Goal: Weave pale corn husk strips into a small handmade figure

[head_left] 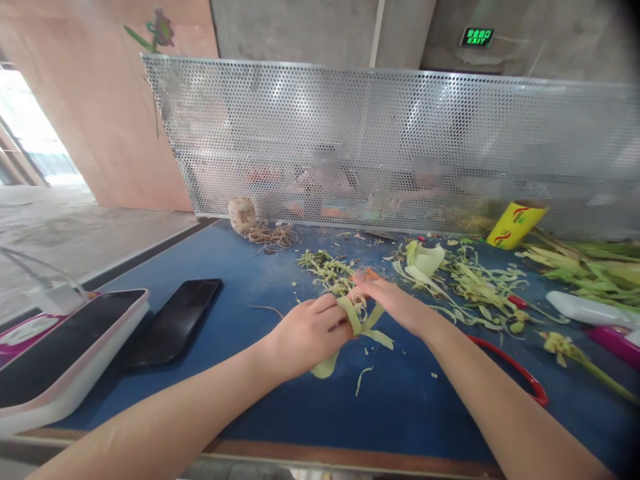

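Snug fingers on a folded strip

Above the middle of the blue bench (pixel 240 413), the pale green strip (pixel 353 316) is bending in a loop at the left hand's fingertips, with a loose tail (pixel 381 339) slanting off to the right and a wider flap (pixel 325 367) showing beneath that hand. The left hand (pixel 313 330) is curling inward, its grip pinching the strip between fingers and thumb side. The right hand (pixel 393 299) is arching over the loop from the other side; its fingertips are partly hiding, so whether that grip is pinching anything I cannot tell. Something orange (pixel 371 273) is lying right beside those fingers, too covered to name.

For clean work, the left grip is probably needing to be firm but flat, since a thin, leafy strip is likely creasing or splitting under hard nails. The right fingers are best smoothing along the strip's length rather than tugging across it. Both loose ends are calling for watching, as they are likely twisting if left unguided. The curly trimmings (pixel 327 270) are sitting just beyond the hands, so keeping the strip clear of them is probably paying off.
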{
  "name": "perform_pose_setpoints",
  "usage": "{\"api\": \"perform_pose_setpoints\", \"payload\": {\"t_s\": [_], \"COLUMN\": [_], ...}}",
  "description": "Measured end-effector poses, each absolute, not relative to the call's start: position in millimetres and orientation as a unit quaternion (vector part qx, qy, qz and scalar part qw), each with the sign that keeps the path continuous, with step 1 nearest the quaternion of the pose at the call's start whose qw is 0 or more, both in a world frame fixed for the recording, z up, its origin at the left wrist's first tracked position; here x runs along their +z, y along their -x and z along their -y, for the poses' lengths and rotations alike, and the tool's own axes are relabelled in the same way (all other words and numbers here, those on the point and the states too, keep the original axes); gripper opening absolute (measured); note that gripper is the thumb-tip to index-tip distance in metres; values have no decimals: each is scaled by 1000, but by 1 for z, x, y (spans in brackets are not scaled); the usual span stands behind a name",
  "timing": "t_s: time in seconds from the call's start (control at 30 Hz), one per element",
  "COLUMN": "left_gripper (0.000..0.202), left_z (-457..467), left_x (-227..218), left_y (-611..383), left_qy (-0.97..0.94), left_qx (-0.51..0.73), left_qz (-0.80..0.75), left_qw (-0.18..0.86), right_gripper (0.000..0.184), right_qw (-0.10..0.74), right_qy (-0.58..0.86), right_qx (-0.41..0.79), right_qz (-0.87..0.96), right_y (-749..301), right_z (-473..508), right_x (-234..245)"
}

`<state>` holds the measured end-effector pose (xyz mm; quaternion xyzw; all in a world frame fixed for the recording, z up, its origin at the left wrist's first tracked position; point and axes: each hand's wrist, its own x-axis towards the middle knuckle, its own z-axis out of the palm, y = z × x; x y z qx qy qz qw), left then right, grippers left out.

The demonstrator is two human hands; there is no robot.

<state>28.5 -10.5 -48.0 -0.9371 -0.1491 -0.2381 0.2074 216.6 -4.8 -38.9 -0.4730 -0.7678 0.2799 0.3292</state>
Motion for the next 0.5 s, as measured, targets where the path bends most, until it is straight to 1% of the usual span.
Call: {"api": "perform_pose_setpoints", "payload": {"t_s": [0.1,0.17,0.23,0.3,0.37,0.43,0.5], "left_gripper": [23,24,24,24,23,25,30], "left_z": [13,13,13,11,8,5,1], "left_x": [-51,-53,-56,-58,-60,-61,-62], "left_y": [-30,-31,-32,-33,-33,-34,-34], "left_qy": [934,937,944,950,944,918,876], "left_qx": [-250,-247,-242,-243,-265,-293,-311], "left_qz": [138,145,158,174,198,234,286], "left_qw": [216,199,162,93,-12,-129,-233], "right_gripper": [39,28,21,15,12,10,8], "right_qw": [337,383,444,496,528,533,514], "right_qy": [440,421,399,379,368,356,335], "right_qx": [415,446,439,406,368,357,385], "right_qz": [721,690,671,668,671,679,689], "right_y": [-213,-210,-208,-207,-207,-207,-206], "right_z": [5,4,4,6,9,14,19], "right_x": [-37,-36,-35,-33,-31,-27,-23]}}
